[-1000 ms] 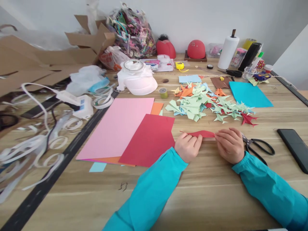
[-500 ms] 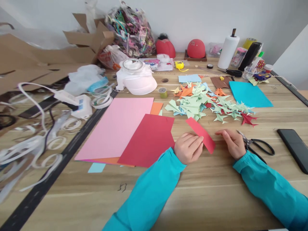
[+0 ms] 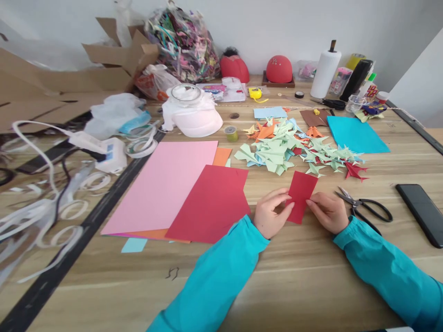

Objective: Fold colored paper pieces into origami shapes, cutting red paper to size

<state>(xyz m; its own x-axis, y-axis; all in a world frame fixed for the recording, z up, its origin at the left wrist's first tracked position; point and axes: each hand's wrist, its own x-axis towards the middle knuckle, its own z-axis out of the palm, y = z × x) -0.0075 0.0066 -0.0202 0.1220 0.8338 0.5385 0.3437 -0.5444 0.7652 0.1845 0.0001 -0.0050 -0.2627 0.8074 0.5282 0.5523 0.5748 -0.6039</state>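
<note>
A small red paper strip [image 3: 302, 189] stands tilted above the table between my hands. My left hand [image 3: 272, 214] pinches its left edge between thumb and fingers. On the opposite edge, my right hand [image 3: 328, 212] grips it with thumb and forefinger. Left of my hands lies a larger sheet of red paper [image 3: 207, 203], with a notch in its right side, partly over a pink sheet [image 3: 166, 184]. Beyond the strip is a heap of folded paper figures [image 3: 277, 150], mostly pale green, with orange, blue and red ones among them.
Black-handled scissors [image 3: 367, 207] lie just right of my right hand, and a phone [image 3: 420, 214] farther right. Blue paper [image 3: 358, 133] sits behind. White cords and strips [image 3: 69, 207] clutter the left, near a power adapter [image 3: 114, 154]. A spool [image 3: 230, 133] stands behind the red sheet.
The red strip has turned more upright and shows a wider face. My right hand, earlier apart from it, has come left and taken hold of its right edge.
</note>
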